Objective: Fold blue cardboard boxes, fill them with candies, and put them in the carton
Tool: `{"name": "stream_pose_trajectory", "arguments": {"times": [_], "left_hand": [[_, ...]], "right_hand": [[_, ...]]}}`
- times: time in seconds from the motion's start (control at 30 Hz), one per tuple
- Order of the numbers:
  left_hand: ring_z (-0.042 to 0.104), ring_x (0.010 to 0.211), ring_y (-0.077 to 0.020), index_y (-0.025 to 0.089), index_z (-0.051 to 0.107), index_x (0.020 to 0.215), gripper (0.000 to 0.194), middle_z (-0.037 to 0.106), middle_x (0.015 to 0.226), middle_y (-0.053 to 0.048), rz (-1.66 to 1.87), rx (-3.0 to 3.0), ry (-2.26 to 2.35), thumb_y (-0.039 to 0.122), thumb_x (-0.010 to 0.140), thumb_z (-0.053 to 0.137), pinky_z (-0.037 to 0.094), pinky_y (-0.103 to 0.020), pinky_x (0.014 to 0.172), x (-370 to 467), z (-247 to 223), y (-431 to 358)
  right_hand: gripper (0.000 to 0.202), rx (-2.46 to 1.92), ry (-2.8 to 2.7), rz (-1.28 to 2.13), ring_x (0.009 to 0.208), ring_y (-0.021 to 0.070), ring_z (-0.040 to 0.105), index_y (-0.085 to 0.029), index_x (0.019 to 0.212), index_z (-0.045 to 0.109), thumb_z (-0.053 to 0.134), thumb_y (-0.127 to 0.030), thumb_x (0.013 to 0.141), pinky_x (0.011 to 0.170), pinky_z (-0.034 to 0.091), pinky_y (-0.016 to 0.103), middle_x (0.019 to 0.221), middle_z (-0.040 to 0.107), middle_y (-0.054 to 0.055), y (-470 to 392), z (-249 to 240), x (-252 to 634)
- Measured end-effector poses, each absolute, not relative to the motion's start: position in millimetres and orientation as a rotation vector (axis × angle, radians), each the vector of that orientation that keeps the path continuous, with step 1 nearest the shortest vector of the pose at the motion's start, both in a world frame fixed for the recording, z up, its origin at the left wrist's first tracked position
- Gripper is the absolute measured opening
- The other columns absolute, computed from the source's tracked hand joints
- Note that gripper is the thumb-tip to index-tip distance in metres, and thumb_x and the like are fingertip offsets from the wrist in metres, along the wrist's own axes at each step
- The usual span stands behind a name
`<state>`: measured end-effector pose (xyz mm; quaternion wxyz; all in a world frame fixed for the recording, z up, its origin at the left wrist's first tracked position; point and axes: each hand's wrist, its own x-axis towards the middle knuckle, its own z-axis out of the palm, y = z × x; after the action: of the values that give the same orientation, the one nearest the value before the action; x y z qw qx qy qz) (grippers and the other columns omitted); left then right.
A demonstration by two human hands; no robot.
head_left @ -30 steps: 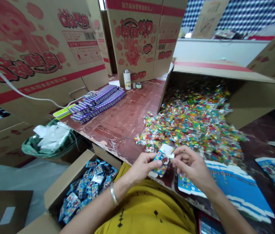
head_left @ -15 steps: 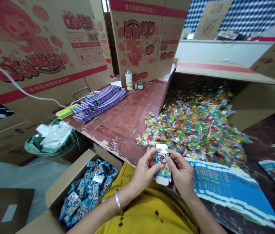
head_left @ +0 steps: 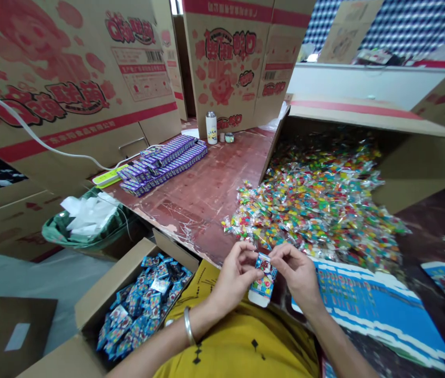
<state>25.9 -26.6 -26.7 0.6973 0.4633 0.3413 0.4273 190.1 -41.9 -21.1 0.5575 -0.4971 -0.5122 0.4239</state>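
Note:
A small blue printed candy box [head_left: 263,277] is held upright in front of my yellow clothing. My left hand [head_left: 238,274] grips it along its left side, thumb across the front. At its upper right corner, my right hand [head_left: 295,272] pinches the top edge between thumb and fingers. A white flap hangs out at the lower end of the box. Just beyond my hands spreads a heap of clear-wrapped colourful candies [head_left: 317,210]. Right of my right hand lies a fanned row of flat blue cartons [head_left: 380,310].
A large cardboard box [head_left: 415,173] on its side spills the candies. An open carton [head_left: 115,278] of filled blue boxes stands at lower left. Purple boxes [head_left: 163,163] lie in rows on the red table [head_left: 202,205], near a white bottle [head_left: 211,128]. A green-lined bin [head_left: 54,236] stands left.
The white flap at the box's top no longer sticks up. The box has tilted a little, and my right hand has shifted from its side to its top corner.

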Motion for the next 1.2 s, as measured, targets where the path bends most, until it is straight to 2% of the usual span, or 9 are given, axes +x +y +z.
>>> {"name": "stream_pose_trajectory", "arguments": {"times": [0.2, 0.47, 0.6, 0.7, 0.8, 0.9, 1.03, 1.1, 1.2], "left_hand": [[0.062, 0.084, -0.0122, 0.022, 0.049, 0.114, 0.044, 0.055, 0.103, -0.003, 0.955, 1.159, 0.788, 0.013, 0.076, 0.069, 0.054, -0.026, 0.076, 24.0, -24.4, -29.8], [0.061, 0.086, -0.0137, 0.026, 0.054, 0.127, 0.052, 0.059, 0.106, -0.004, 0.917, 1.211, 0.786, 0.012, 0.078, 0.065, 0.053, -0.026, 0.077, 22.4, -19.1, -27.9], [0.060, 0.078, -0.0119, 0.019, 0.064, 0.112, 0.033, 0.065, 0.100, -0.004, 0.890, 1.203, 0.831, 0.015, 0.079, 0.065, 0.049, -0.022, 0.072, 20.2, -18.2, -27.5], [0.059, 0.076, -0.0114, 0.016, 0.062, 0.103, 0.026, 0.065, 0.092, -0.003, 0.894, 1.172, 0.809, 0.017, 0.078, 0.067, 0.048, -0.021, 0.069, 18.9, -21.4, -25.0], [0.057, 0.072, -0.0103, 0.016, 0.053, 0.091, 0.027, 0.061, 0.081, 0.001, 0.922, 1.139, 0.834, 0.022, 0.073, 0.074, 0.046, -0.019, 0.065, 15.0, -28.9, -17.1], [0.052, 0.061, -0.0077, 0.017, 0.045, 0.082, 0.037, 0.055, 0.070, 0.004, 0.913, 1.135, 0.919, 0.031, 0.071, 0.077, 0.042, -0.016, 0.054, 8.6, -37.5, -7.3], [0.057, 0.062, -0.0100, 0.020, 0.045, 0.107, 0.047, 0.057, 0.088, 0.000, 0.834, 1.050, 0.932, 0.037, 0.074, 0.073, 0.047, -0.020, 0.050, 2.4, -41.0, -1.9], [0.061, 0.065, -0.0124, 0.021, 0.042, 0.120, 0.055, 0.057, 0.096, -0.002, 0.792, 1.009, 0.924, 0.037, 0.075, 0.070, 0.054, -0.028, 0.058, 1.4, -39.4, -1.8], [0.064, 0.074, -0.0169, 0.018, 0.049, 0.119, 0.049, 0.060, 0.094, -0.004, 0.748, 1.141, 0.953, 0.036, 0.077, 0.067, 0.053, -0.033, 0.070, 0.9, -36.7, -0.5]], "right_hand": [[0.020, -1.316, -1.229, 1.194, 0.076, 0.0168, 0.059, -0.019, 0.077, 0.065, 0.076, -0.036, 0.076, 0.070, 0.046, 0.028, 0.080, 0.064, 0.002, -30.5, -11.6, 203.0], [0.026, -1.326, -1.430, 0.973, 0.075, 0.0172, 0.057, -0.019, 0.065, 0.059, 0.066, -0.034, 0.085, 0.069, 0.044, 0.029, 0.077, 0.061, 0.002, -29.5, -3.6, 202.5], [0.020, -1.283, -1.655, 0.705, 0.087, 0.0186, 0.059, -0.021, 0.075, 0.062, 0.054, -0.028, 0.093, 0.079, 0.044, 0.031, 0.091, 0.062, 0.004, -48.1, -1.9, 192.7], [0.013, -1.284, -1.798, 0.647, 0.097, 0.0201, 0.059, -0.023, 0.092, 0.065, 0.053, -0.028, 0.093, 0.084, 0.045, 0.031, 0.100, 0.062, 0.006, -52.2, -4.9, 198.3], [0.016, -1.507, -1.764, 0.508, 0.090, 0.0204, 0.061, -0.023, 0.098, 0.063, 0.051, -0.033, 0.093, 0.075, 0.047, 0.031, 0.098, 0.064, 0.006, -36.9, -10.7, 222.3], [0.016, -1.890, -1.718, 0.179, 0.073, 0.0208, 0.062, -0.022, 0.094, 0.062, 0.059, -0.036, 0.085, 0.065, 0.044, 0.032, 0.090, 0.066, 0.006, -12.1, -20.2, 250.5], [0.017, -2.028, -1.764, 0.224, 0.067, 0.0207, 0.061, -0.023, 0.086, 0.063, 0.067, -0.034, 0.075, 0.059, 0.041, 0.030, 0.078, 0.067, 0.003, 9.4, -36.6, 266.8], [0.014, -1.942, -1.694, 0.386, 0.066, 0.0197, 0.062, -0.022, 0.082, 0.064, 0.065, -0.035, 0.077, 0.059, 0.043, 0.029, 0.075, 0.068, 0.001, 11.5, -40.5, 268.3], [0.021, -1.752, -1.517, 0.586, 0.063, 0.0190, 0.062, -0.020, 0.083, 0.067, 0.061, -0.040, 0.081, 0.058, 0.045, 0.030, 0.073, 0.068, 0.003, 6.7, -31.1, 269.0]]}}
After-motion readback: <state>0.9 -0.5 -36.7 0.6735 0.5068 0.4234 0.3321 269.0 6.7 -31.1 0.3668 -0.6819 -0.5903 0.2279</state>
